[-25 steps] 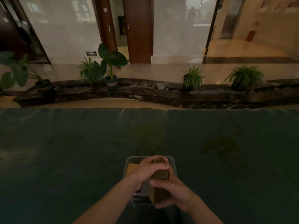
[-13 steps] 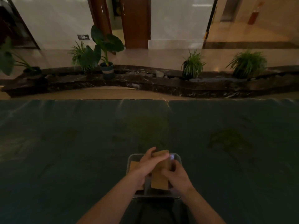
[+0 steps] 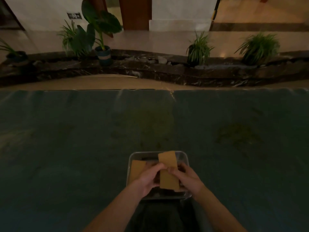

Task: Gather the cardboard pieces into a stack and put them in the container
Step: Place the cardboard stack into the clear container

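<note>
A clear rectangular container (image 3: 183, 156) sits on the dark green table near its front edge. Both hands hold a brown stack of cardboard pieces (image 3: 168, 169) flat over the container's right half, its long side pointing away from me. My left hand (image 3: 151, 177) grips the stack's left edge and my right hand (image 3: 187, 176) grips its right edge. Another stack of cardboard (image 3: 137, 169) lies inside the container on the left, partly hidden by my left hand.
The green cloth-covered table (image 3: 83, 148) stretches wide to both sides. Beyond its far edge runs a dark stone planter ledge (image 3: 150, 67) with several potted plants (image 3: 199, 49). My lap shows below the container.
The stack has been turned from standing on edge to lying flat, face up, and lowered over the container. The camera has tilted downward.
</note>
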